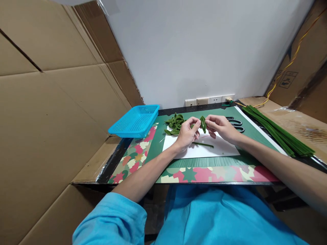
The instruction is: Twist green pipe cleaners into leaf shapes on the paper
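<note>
My left hand [187, 133] and my right hand [221, 128] meet above a white sheet of paper [222, 149] and both pinch one green pipe cleaner bent into a leaf-like loop [203, 123]. A straight green pipe cleaner piece [203, 144] lies on the paper just below my hands. A pile of finished green loops [175, 123] sits behind my left hand on the green mat [158, 143].
A blue plastic basket [135, 121] stands at the mat's left corner. Black scissors [236, 125] lie behind my right hand. A bundle of long green pipe cleaners [278, 134] lies on the right. Cardboard walls rise left and right; wall sockets [208, 100] are at the back.
</note>
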Action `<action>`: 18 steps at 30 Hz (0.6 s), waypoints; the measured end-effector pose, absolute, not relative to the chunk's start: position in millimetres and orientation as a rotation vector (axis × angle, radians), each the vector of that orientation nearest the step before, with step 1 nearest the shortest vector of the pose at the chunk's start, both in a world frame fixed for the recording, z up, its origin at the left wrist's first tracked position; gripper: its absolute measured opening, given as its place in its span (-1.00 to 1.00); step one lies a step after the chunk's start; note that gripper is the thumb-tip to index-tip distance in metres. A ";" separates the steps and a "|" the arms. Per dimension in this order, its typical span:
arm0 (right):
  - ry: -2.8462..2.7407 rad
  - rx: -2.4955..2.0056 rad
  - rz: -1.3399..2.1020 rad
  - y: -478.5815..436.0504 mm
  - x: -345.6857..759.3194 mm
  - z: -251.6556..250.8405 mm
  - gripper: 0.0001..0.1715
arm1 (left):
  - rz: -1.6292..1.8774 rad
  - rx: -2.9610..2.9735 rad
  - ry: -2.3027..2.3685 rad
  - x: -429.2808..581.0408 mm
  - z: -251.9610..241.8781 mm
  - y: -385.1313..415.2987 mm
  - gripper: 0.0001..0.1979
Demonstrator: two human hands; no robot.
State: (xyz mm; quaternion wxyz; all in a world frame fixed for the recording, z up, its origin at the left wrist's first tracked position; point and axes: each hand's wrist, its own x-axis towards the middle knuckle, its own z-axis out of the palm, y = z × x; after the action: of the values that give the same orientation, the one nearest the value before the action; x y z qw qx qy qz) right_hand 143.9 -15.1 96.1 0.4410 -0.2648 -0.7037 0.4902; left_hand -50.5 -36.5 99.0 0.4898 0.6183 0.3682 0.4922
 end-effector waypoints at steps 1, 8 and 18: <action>-1.760 -0.667 1.198 -15.0 145.1 95.8 -0.39 | 1.194 1.500 0.893 -50.3 98.0 -36.1 -0.50; -1.862 -0.731 1.092 -20.2 148.3 100.1 -0.46 | 1.167 1.496 0.893 -48.9 96.7 -38.1 -0.49; -1.855 -0.754 1.092 -23.5 145.1 102.1 -0.41 | 1.176 1.469 0.882 -51.2 98.7 -38.2 -0.54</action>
State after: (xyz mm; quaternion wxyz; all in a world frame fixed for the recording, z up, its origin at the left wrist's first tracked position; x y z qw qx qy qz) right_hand 145.1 -23.5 102.1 0.4172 -0.3005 -0.7392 0.4350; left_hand -51.2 -38.2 98.7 0.5069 0.6092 0.3660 0.4878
